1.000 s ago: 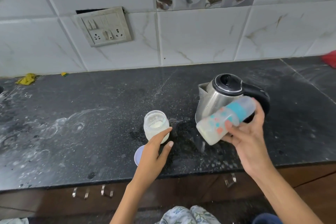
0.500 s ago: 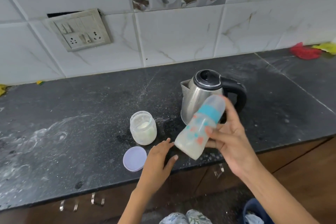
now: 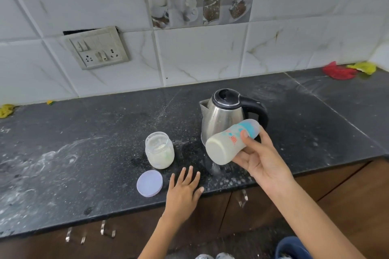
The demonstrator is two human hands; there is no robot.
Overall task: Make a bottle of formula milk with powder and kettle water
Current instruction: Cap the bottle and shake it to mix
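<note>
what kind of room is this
Most likely a home kitchen: a dark stone countertop against a tiled wall printed with cups and desserts, a steel electric kettle standing below a switch and socket panel, and wooden cabinets underneath.

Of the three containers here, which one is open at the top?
The powder jar: its lid lies beside it on the counter. The kettle has its lid shut, and the bottle in the right hand is capped.

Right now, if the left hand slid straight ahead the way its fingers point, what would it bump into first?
Probably nothing soon: the left hand points between the powder jar and the kettle, over bare counter. Depth is uncertain, so it might graze the jar.
</note>
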